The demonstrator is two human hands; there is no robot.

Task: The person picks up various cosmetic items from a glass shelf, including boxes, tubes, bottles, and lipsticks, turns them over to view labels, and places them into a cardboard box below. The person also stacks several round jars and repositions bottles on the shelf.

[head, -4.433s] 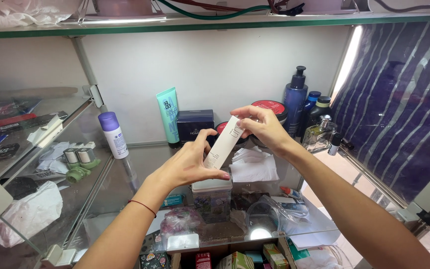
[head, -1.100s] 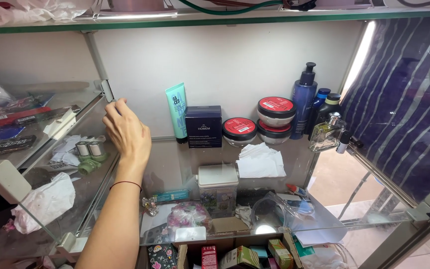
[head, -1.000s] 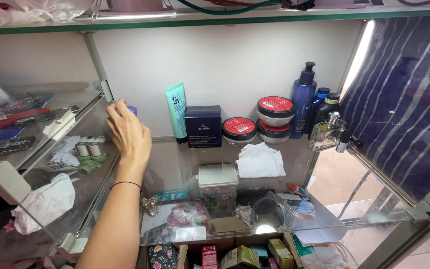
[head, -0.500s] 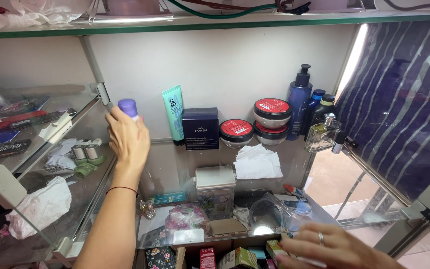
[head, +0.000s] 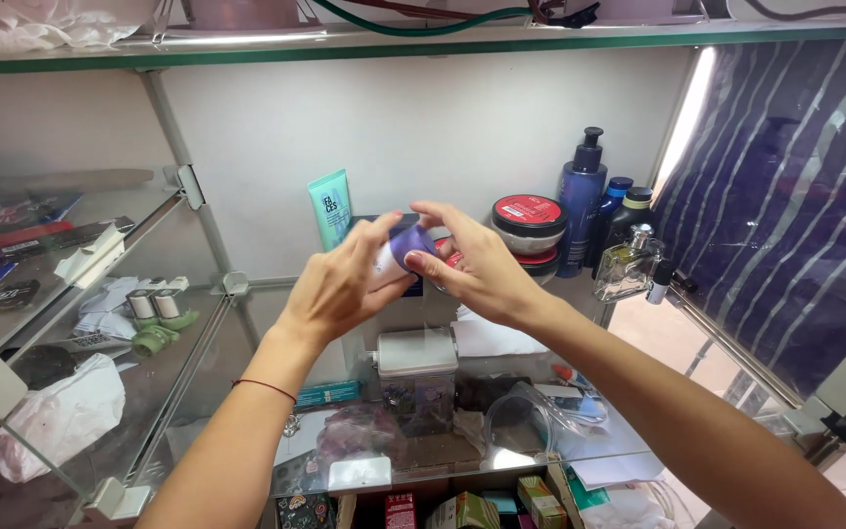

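The left hand (head: 340,284) holds a small white bottle with a purple cap (head: 405,243) above the glass shelf (head: 540,451). The right hand (head: 472,266) fingers pinch the cap — keep the bottle upright, left grip firm, twist gently.

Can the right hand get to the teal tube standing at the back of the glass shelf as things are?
Probably not directly: the right hand is busy on the purple-capped bottle, and the left hand sits between it and the teal tube. Nothing else blocks the tube.
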